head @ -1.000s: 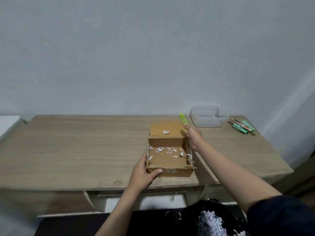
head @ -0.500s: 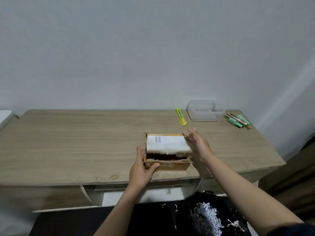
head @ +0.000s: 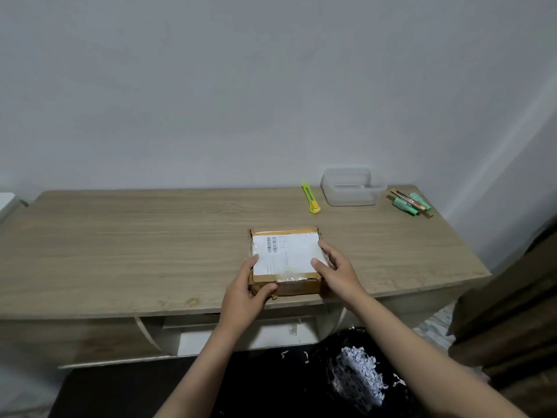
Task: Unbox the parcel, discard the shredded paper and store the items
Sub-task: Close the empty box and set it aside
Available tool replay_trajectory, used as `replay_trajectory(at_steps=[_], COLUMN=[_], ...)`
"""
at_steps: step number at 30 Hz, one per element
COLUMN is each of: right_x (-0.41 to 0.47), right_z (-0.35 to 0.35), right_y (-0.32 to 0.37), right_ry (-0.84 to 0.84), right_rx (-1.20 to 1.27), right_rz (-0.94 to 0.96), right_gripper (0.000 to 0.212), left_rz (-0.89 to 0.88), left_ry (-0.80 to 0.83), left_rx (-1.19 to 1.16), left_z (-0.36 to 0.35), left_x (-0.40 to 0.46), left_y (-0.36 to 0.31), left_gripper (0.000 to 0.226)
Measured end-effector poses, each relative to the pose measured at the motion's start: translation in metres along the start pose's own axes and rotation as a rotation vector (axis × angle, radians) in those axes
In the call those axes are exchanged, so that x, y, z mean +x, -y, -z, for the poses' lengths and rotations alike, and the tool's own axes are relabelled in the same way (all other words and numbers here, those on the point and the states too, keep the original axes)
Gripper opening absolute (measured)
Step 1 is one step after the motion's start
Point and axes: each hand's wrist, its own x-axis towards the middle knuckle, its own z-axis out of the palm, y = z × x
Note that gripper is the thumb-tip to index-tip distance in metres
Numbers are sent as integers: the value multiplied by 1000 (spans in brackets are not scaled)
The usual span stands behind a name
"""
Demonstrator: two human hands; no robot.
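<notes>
A brown cardboard parcel box [head: 286,257] lies closed near the desk's front edge, its lid down and a white shipping label on top. My left hand [head: 245,292] grips the box's front left corner, thumb on the front wall. My right hand [head: 337,271] rests on the lid's right edge with fingers spread over the side. White shredded paper [head: 360,377] fills a black mesh bin [head: 334,357] on the floor below the desk. At the back right lie green tubes with pencils [head: 411,203] beside a clear plastic container [head: 352,187].
A yellow-green utility knife [head: 311,199] lies left of the container. The wooden desk [head: 120,245] runs wide to the left. A few paper shreds lie on the dark floor by the bin. A dark brown curtain or furniture edge [head: 518,297] stands at the right.
The box was open with paper scraps inside; my right hand swung the lid forward and it now lies shut. My left hand stayed on the front corner.
</notes>
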Motion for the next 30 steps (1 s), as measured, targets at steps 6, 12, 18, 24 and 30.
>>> replay_trajectory(at_steps=[6,12,18,24,30], right_x=[-25,-64,-113,-146,-146], right_z=[51,156,233,262,262], right_y=[-7,-36,-91,-149,-187], right_ry=[-80,-194,-275,-249,-13], right_rx=[-37,-76,-105,-114,-267], right_rz=[67,42,-22,-85,-175], right_gripper=[48,45,45,46,52], left_rz=[-14,4,46,79,216], left_ry=[-30,101,241,281,333], left_rx=[-105,-149,-116,69,235], left_z=[-44,-133,-216,-261,-270], left_x=[-37,-71,-119,-163,-188], left_y=[-39,-87,-98,-77,-50], left_gripper=[52,50,56,65,62])
